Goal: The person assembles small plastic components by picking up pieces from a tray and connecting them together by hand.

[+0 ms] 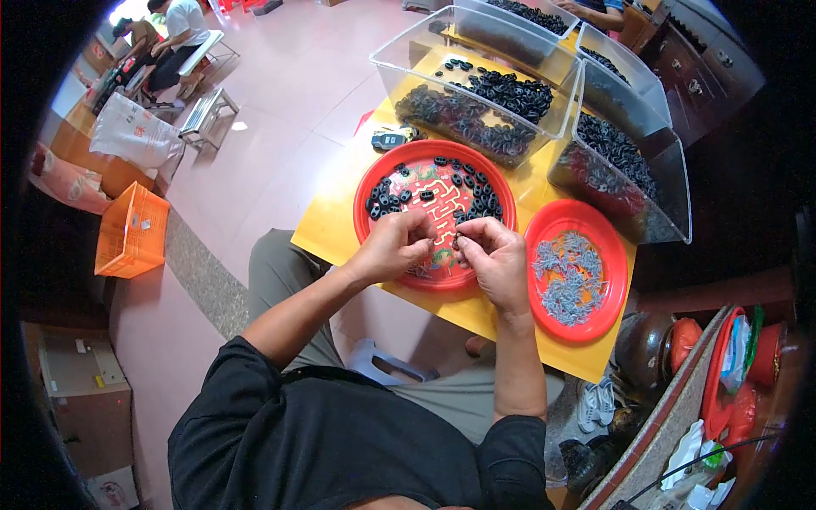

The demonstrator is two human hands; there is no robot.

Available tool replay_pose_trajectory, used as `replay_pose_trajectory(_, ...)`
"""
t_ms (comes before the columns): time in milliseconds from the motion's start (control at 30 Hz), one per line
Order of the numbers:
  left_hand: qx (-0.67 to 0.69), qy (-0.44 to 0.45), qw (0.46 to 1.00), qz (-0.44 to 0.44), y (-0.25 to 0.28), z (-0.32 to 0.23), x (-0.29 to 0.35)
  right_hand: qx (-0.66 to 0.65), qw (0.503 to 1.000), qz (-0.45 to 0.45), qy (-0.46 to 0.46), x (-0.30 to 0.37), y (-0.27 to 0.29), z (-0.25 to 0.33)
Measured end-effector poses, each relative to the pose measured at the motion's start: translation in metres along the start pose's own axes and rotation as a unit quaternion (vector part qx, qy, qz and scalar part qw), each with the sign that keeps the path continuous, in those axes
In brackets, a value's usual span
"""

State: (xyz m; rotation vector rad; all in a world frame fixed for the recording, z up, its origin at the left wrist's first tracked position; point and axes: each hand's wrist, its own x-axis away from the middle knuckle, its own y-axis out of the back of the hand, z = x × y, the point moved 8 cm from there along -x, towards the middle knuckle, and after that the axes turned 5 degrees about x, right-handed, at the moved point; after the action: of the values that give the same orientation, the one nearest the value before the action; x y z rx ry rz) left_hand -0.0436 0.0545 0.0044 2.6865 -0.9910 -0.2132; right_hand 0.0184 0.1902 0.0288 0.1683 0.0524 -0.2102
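Small black ring parts being worked over a red plate on a yellow bench.

We see the bench (pixel 340 223) carrying clear bins (pixel 476 93) of black rings, then the red plate (pixel 374 183) near its front edge. Both our left hand (pixel 393 246) and right hand (pixel 497 259) are pinched nearly closed on a tiny dark piece (pixel 456 243) between them, above the plate's near rim. We judge that keeping it over the plate catches drops; its axis is too small to tell.

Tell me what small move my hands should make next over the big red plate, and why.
Probably press the two pieces together: the left hand and right hand meet fingertip to fingertip over the big red plate, pinching something small and dark that I can't make out.
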Motion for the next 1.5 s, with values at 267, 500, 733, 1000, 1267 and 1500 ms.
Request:
replay_pose_trajectory(267, 0.269, 0.069, 0.961, 0.019, -0.012, -0.007, 0.007, -0.114, 0.993, -0.001, -0.024, 0.004, -0.002, -0.007)
replay_pose_trajectory(500, 0.319, 0.068, 0.945, -0.005, -0.017, -0.006, 0.008, -0.045, 0.998, -0.042, 0.034, 0.010, -0.007, 0.007)
replay_pose_trajectory(733, 0.291, 0.042, 0.956, -0.012, -0.015, -0.007, 0.008, 0.018, 0.994, -0.058, 0.089, 0.011, -0.009, 0.015)
replay_pose_trajectory(1000, 0.256, 0.025, 0.966, -0.022, -0.013, -0.012, 0.009, 0.008, 0.993, -0.071, 0.094, 0.012, -0.007, 0.015)
replay_pose_trajectory(1267, 0.236, 0.022, 0.971, -0.031, -0.011, -0.016, 0.010, 0.110, 0.969, -0.090, 0.201, 0.018, -0.011, 0.037)
replay_pose_trajectory(1500, 0.295, 0.044, 0.954, -0.029, -0.013, -0.021, 0.010, 0.039, 0.984, -0.093, 0.149, 0.017, -0.004, 0.027)
